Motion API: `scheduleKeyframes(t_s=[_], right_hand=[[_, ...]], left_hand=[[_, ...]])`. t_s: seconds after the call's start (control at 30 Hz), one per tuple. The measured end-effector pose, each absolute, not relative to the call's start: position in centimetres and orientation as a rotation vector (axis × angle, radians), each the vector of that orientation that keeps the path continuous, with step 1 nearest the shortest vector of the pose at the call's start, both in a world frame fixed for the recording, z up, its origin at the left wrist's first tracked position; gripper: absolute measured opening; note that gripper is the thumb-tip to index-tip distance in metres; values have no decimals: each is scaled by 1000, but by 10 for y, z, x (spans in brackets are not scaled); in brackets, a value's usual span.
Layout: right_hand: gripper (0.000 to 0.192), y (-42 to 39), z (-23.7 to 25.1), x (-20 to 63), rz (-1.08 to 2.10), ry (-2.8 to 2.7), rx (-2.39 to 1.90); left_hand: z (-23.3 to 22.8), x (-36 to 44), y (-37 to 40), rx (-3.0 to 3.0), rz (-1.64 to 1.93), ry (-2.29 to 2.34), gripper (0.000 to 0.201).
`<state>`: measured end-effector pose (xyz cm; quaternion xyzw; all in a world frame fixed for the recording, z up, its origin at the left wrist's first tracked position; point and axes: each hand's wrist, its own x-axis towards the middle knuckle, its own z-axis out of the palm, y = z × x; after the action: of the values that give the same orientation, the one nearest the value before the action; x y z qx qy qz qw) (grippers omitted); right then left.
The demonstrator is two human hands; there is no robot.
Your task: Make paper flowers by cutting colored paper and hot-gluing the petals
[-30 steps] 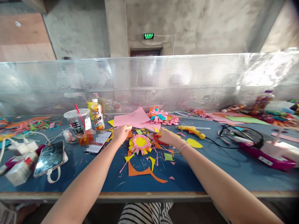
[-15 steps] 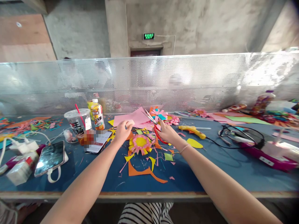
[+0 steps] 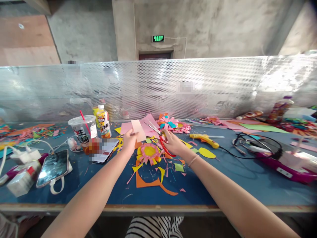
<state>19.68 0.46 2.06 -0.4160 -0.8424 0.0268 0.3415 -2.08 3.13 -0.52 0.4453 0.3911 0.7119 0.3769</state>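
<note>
My left hand (image 3: 129,140) holds up a small pale pink piece of paper (image 3: 138,130) above the blue table (image 3: 223,178). My right hand (image 3: 173,142) grips red-handled scissors (image 3: 158,133), blades apart and pointing left toward the pink piece. Just below and between my hands lies a pink and yellow paper flower (image 3: 149,151) among coloured scraps. A larger pink sheet (image 3: 151,125) lies behind my hands.
A lidded drink cup with a red straw (image 3: 80,130), a juice bottle (image 3: 103,121) and two phones (image 3: 52,168) stand to the left. A yellow glue gun (image 3: 204,139), black cable and a purple tool (image 3: 284,165) lie to the right. An orange offcut (image 3: 151,183) lies near the front edge; a perforated metal screen (image 3: 223,86) backs the table.
My left hand picked a pale pink piece off the table and raised it. My right hand lifted the red scissors, opened the blades and brought them toward the piece.
</note>
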Motion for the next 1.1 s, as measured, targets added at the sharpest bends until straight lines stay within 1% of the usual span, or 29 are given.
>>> scheduleKeyframes(t_s=[0.13, 0.2, 0.37, 0.43, 0.6, 0.77, 1.1], right_hand=[[41, 4, 19, 197, 15, -2223, -1061], [42, 5, 19, 197, -13, -2239, -1043], [50, 5, 19, 199, -25, -2277, -977], [51, 4, 19, 199, -21, -2289, -960], [49, 3, 20, 200, -18, -2328, -906], [53, 2, 19, 199, -52, -2353, -892], [52, 1, 18, 198, -32, -2354, -969]], left_hand=[[-4, -19, 31, 1047, 1869, 963, 21], [-2, -18, 29, 989, 1864, 935, 22], [6, -15, 20, 955, 1743, 699, 30], [8, -16, 19, 979, 1735, 691, 32], [8, -18, 20, 1024, 1793, 748, 31], [9, -17, 18, 943, 1794, 769, 28], [11, -12, 13, 889, 1709, 613, 17]])
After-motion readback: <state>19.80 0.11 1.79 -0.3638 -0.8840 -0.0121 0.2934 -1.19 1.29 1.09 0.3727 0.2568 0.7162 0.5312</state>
